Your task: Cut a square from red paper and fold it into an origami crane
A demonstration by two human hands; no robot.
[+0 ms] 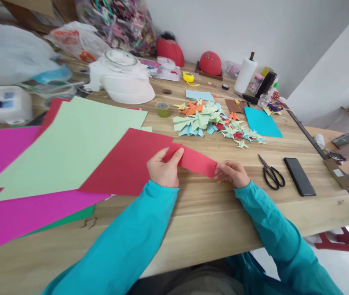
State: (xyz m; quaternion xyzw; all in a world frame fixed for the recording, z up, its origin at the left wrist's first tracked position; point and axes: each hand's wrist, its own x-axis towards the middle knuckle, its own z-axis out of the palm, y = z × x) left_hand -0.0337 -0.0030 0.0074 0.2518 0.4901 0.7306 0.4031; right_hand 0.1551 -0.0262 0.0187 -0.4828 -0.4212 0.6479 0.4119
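Note:
A strip of red paper [197,160] is stretched between my two hands above the table. My left hand [164,167] pinches its left end, thumb on top. At the strip's right end, the fingers of my right hand [232,173] are closed on the edge. Behind my left hand lies a larger red sheet [125,164], partly over a pale green sheet [69,147]. Magenta paper [48,213] spreads beneath these. Black-handled scissors [272,172] rest to the right of my right hand.
Folded paper pieces [205,119] in several colours are heaped past my hands, beside a blue sheet [263,121]. A phone [299,176] lies right of the scissors. Tape [163,109], a white cap [125,82] and plastic bags [14,53] stand farther back.

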